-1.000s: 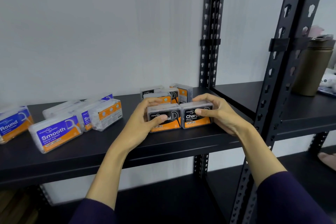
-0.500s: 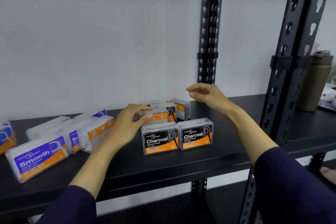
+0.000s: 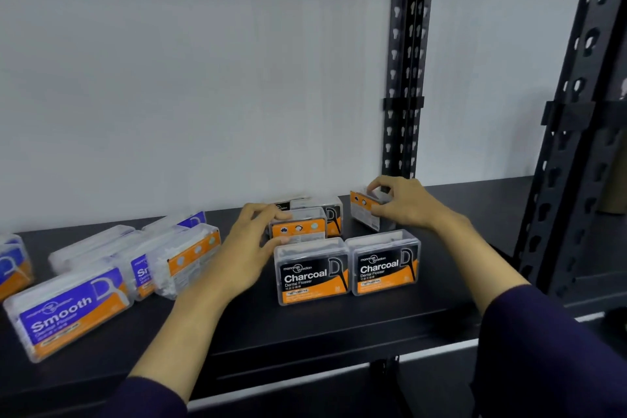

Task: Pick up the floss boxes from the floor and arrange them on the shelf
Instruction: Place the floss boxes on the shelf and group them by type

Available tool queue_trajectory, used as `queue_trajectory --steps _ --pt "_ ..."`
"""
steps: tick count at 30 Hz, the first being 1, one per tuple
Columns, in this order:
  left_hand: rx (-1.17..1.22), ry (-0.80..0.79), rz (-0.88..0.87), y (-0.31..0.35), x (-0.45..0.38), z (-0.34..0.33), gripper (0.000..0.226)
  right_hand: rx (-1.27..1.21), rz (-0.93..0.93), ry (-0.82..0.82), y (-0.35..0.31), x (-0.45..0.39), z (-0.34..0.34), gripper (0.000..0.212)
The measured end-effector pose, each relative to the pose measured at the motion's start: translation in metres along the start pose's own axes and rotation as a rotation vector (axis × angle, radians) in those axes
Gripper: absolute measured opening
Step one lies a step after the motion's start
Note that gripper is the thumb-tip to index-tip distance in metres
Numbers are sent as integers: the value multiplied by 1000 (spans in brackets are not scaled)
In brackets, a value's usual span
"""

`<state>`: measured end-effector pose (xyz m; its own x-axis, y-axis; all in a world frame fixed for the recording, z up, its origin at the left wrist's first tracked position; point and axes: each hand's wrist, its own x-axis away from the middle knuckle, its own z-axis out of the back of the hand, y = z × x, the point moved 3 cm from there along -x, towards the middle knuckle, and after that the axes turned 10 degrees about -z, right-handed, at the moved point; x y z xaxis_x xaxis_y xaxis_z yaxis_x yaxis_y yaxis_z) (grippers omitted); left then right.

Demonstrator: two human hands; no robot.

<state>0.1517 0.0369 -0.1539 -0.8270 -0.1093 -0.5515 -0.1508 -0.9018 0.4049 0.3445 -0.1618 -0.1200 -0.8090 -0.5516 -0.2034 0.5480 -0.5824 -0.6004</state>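
Note:
Two black-and-orange Charcoal floss boxes (image 3: 312,270) (image 3: 385,263) stand side by side near the front of the black shelf (image 3: 305,326). Behind them my left hand (image 3: 251,248) grips another charcoal box (image 3: 298,229) by its left end, thumb in front and fingers on top. My right hand (image 3: 403,204) holds a further charcoal box (image 3: 364,210), turned with its back label toward me. One more charcoal box (image 3: 330,212) stands between those two, against the wall.
Blue-and-orange Smooth floss boxes (image 3: 68,312) (image 3: 185,258) lie in a loose group on the shelf's left part. Black perforated uprights (image 3: 405,61) (image 3: 583,112) rise at the right. A white wall backs the shelf.
Both hands have let go of the two front charcoal boxes and reached to the back row. Each now holds a box there. The camera has moved closer and to the left.

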Motion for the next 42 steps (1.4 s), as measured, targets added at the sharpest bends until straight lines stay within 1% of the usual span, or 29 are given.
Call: queue_trajectory --steps 2,5,8,11,13,15,17,19,22,25,28,31,33,34,36,39,40,42 --pt "9 -11 -3 -1 1 -1 33 71 -16 -30 5 1 1 42" --pt "57 -20 9 -1 1 -1 30 5 -31 -118 6 1 7 56" --pt "149 -20 59 -1 1 0 26 -24 35 -170 3 -3 17 61" --pt "191 -29 114 -2 1 -1 26 27 67 -238 4 -13 20 66" --pt "191 -11 132 -4 1 -1 26 100 28 -336 9 -19 14 65" --pt "175 4 122 -5 1 0 31 65 0 -401 12 -21 8 50" --pt "132 40 108 -5 2 2 38 -15 4 -375 14 -20 5 34" --pt "124 91 115 -4 1 4 37 -81 12 -353 16 -15 3 28" --pt "128 137 159 0 1 4 27 -264 19 -300 23 -4 -1 31" --pt "97 154 194 2 1 4 28 -415 -9 -241 29 5 -7 35" --pt "39 160 190 1 1 4 28 -456 -24 -234 33 9 -10 35" --pt "2 170 176 3 -3 3 26 -467 -12 -267 31 14 -10 31" --pt "25 150 226 8 -9 4 21 -504 -8 -275 30 18 -11 31" --pt "45 122 271 9 -12 4 22 -524 -7 -271 31 19 -11 32" --pt "51 25 399 14 -19 4 34 -545 -5 -264 32 21 -12 35" --pt "-106 -116 530 23 -34 5 69 -554 1 -270 32 22 -12 36" --pt "-161 -135 564 25 -39 5 81 -551 4 -272 31 22 -12 36" --pt "-223 -150 608 29 -47 4 96 -539 11 -273 30 22 -13 36"
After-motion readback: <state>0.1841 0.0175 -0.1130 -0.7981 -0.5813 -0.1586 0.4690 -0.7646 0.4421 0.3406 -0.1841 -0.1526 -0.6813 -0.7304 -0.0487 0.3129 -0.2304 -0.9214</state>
